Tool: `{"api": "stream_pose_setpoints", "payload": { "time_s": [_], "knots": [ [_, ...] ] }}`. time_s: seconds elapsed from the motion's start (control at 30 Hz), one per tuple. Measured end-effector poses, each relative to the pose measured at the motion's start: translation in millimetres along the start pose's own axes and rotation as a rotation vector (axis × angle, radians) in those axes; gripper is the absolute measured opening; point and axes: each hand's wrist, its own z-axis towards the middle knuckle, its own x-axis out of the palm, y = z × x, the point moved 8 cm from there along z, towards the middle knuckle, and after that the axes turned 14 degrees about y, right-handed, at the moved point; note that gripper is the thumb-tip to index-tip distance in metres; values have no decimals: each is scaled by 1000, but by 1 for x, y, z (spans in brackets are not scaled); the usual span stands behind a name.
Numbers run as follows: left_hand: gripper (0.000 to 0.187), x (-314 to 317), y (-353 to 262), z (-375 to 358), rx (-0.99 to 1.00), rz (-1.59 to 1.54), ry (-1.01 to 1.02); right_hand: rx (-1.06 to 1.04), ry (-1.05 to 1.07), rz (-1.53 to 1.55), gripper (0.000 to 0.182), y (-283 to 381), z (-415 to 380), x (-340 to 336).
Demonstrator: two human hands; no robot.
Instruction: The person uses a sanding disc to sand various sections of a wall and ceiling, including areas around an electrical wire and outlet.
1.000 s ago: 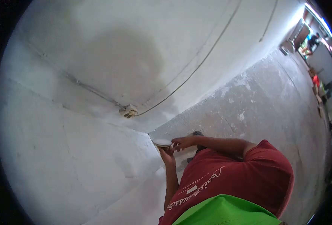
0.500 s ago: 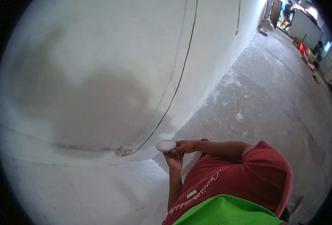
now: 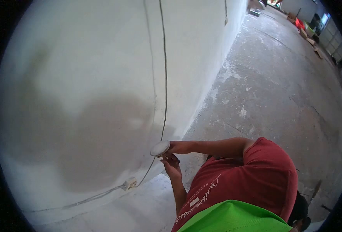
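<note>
The round pale-grey disc (image 3: 160, 148) has tipped from near level, above and right of the white boxy wall socket (image 3: 130, 183). The right hand (image 3: 178, 147) holds its edge, seemingly bearing it; the left hand (image 3: 172, 168) is just beneath, fingers part-curled, contact unclear.

Two hands (image 3: 171, 167), one disc (image 3: 160, 148) at the right hand (image 3: 180, 147), one socket (image 3: 130, 183) below left of both, one shirt (image 3: 252, 181)

A short-sleeved red shirt (image 3: 248, 179) (white script lettering (image 3: 206, 192)) meets bright green fabric (image 3: 233, 217)
</note>
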Motion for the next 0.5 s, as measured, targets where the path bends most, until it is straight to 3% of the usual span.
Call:
{"api": "stream_pose_setpoints", "payload": {
  "time_s": [0.03, 0.07, 0.2, 0.27, 0.5],
  "knots": [
    [65, 13, -8, 4, 40, 88, -42, -131, -52, 21, 36, 23, -6, -6],
    [60, 36, -18, 7, 111, 193, 10, -47, -22, 9, 36, 29, -13, -12],
    [52, 79, -19, 34, 147, 347, 109, -43, -26, -71, 37, 68, -38, -29],
    [48, 91, -19, 43, 141, 569, 45, -39, -40, -88, 38, 82, -50, -32],
    [48, 117, -4, 72, 169, 661, 130, -116, -220, -106, 34, 95, -81, -60]
  ]
}}
